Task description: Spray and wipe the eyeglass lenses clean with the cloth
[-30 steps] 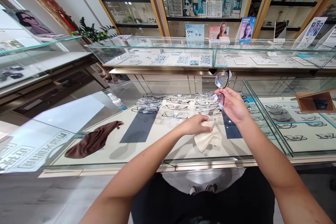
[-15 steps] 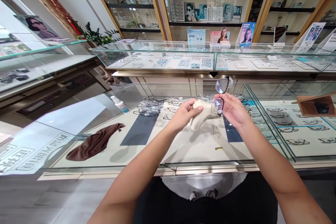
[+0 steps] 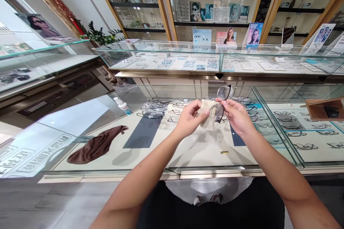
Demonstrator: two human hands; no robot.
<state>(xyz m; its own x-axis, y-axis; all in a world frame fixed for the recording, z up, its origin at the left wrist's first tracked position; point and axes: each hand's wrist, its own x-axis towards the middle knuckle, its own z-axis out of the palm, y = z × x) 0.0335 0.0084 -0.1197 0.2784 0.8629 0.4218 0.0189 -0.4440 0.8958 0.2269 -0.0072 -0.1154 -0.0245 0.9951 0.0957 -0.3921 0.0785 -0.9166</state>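
Observation:
Above a glass display counter [image 3: 188, 164] my right hand [image 3: 236, 116] pinches a pair of dark-rimmed glasses [image 3: 221, 100] by the frame, one lens up and one down. My left hand [image 3: 189, 118] grips a beige cleaning cloth [image 3: 208, 114] and holds it against the lower lens. Both hands are raised off the counter top and nearly touch each other.
A brown cloth [image 3: 95, 145] lies on the counter at the left, with a small white spray bottle [image 3: 122, 105] behind it. Rows of glasses lie inside the case. A wooden box [image 3: 324, 109] stands at the right. More glass counters and shelves run behind.
My left hand has lifted the beige cloth off the counter and brought it up to the glasses. My right hand has lowered the glasses slightly toward it.

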